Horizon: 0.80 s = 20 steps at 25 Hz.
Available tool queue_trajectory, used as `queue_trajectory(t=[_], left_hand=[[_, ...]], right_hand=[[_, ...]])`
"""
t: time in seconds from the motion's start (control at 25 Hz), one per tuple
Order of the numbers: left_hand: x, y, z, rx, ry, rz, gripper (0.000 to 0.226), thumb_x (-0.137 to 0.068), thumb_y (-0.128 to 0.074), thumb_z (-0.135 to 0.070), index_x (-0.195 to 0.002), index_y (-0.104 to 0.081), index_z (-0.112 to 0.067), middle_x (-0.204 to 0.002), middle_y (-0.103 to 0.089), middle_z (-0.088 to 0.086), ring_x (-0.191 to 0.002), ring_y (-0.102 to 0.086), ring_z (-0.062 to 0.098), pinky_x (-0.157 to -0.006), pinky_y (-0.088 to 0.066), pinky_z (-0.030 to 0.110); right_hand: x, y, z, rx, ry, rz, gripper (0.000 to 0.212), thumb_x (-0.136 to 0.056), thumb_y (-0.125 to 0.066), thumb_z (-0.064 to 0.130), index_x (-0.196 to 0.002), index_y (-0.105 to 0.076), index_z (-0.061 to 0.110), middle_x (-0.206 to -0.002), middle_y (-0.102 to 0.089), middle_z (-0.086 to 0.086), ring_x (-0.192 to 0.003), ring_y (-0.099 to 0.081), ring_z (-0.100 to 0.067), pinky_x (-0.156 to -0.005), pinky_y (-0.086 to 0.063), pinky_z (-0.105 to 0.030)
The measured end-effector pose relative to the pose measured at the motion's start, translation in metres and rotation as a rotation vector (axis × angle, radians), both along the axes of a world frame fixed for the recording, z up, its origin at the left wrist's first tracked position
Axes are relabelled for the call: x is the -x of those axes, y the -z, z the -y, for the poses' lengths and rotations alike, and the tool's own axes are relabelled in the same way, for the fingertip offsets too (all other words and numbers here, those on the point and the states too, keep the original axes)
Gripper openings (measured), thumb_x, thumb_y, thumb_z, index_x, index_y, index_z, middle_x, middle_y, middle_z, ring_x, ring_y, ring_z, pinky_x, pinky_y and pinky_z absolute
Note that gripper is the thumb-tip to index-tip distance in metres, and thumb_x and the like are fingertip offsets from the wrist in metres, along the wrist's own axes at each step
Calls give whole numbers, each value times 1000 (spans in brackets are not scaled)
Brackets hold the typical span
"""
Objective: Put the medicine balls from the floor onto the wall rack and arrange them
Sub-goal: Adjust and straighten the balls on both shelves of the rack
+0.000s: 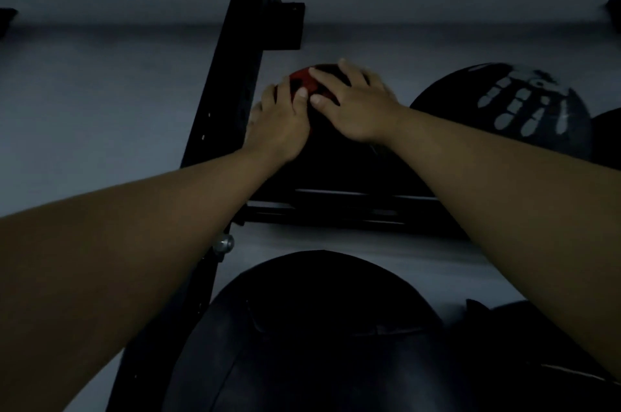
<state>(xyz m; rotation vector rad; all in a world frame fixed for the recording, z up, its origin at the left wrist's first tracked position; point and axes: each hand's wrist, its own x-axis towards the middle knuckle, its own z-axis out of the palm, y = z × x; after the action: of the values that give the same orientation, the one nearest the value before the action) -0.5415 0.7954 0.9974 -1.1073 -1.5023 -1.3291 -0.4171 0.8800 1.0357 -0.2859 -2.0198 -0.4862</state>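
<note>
A black medicine ball with a red patch (339,159) sits on the upper shelf of the black wall rack (336,206), at its left end. My left hand (279,122) lies on the ball's upper left side with fingers spread flat. My right hand (353,102) rests on its top, fingers stretched over the red patch. Both thumbs nearly meet. To the right on the same shelf stands a second black ball with a white handprint design (524,109). A large black ball (319,337) fills the shelf below.
The rack's black upright post (232,75) rises just left of my hands, with a bracket at its top and a silver bolt (224,242) lower down. A grey wall lies behind. Another dark ball edge (608,136) shows at the far right.
</note>
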Motion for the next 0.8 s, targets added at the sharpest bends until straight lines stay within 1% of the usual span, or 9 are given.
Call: queue_trajectory(t=[0.08, 0.16, 0.36, 0.4, 0.52, 0.64, 0.72, 0.8], left_hand=[[-2, 2, -7, -77, 25, -10, 59, -114, -18, -42, -169, -22, -18, -175, -19, 18, -159, -21, 43, -130, -16, 54], [-2, 3, -9, -121, 42, -18, 58, -115, -19, -40, -167, -25, -17, -174, -22, 17, -158, -22, 43, -128, -18, 54], [-2, 2, -10, -108, -21, -31, 58, -113, -25, -39, -166, -29, -17, -169, -30, 20, -153, -29, 43, -122, -26, 58], [-2, 2, -8, -100, -27, -20, 58, -113, -26, -39, -167, -29, -17, -168, -30, 21, -153, -29, 43, -121, -27, 59], [-1, 2, -1, -24, -39, 0, 64, -112, -20, -48, -169, -18, -19, -173, -21, 19, -157, -23, 45, -124, -24, 60], [-9, 2, 9, 51, -67, 29, 70, -110, -18, -57, -171, -11, -23, -177, -15, 15, -160, -18, 44, -126, -21, 60], [-12, -1, 14, 116, -78, 60, 72, -109, -20, -59, -171, -10, -23, -176, -16, 15, -159, -20, 44, -125, -24, 58], [-21, -2, 18, 146, -149, 86, 71, -110, -22, -57, -170, -15, -21, -174, -21, 17, -157, -26, 44, -125, -30, 57]], right_hand=[[-4, -3, -2, 1, -9, 15, 61, -103, -26, 65, -160, -10, 50, -176, 3, -1, -160, 5, -34, -128, -1, -54], [-6, -4, -6, -9, -26, 22, 60, -103, -26, 63, -161, -12, 50, -175, 1, -2, -159, 4, -35, -128, -2, -54], [-7, -1, -9, -17, -50, -4, 60, -103, -26, 64, -160, -13, 50, -176, 0, 0, -159, 3, -34, -127, -1, -51], [-6, 1, -9, -21, -45, -16, 60, -103, -26, 64, -161, -12, 50, -176, 1, 0, -159, 3, -34, -127, -1, -51], [-2, 5, -8, -21, -48, -21, 61, -104, -25, 63, -161, -10, 48, -176, 3, 0, -160, 5, -32, -127, 2, -51], [-9, 4, -6, -9, -53, 18, 62, -104, -27, 63, -162, -9, 47, -176, 5, -2, -160, 6, -32, -129, 1, -51], [-9, 4, -6, 4, -47, 26, 63, -105, -30, 60, -162, -10, 44, -175, 5, -4, -160, 6, -32, -129, 0, -51], [-15, 8, -3, 11, -88, 51, 65, -105, -37, 55, -163, -13, 40, -175, 3, -7, -161, 3, -33, -129, -3, -51]])
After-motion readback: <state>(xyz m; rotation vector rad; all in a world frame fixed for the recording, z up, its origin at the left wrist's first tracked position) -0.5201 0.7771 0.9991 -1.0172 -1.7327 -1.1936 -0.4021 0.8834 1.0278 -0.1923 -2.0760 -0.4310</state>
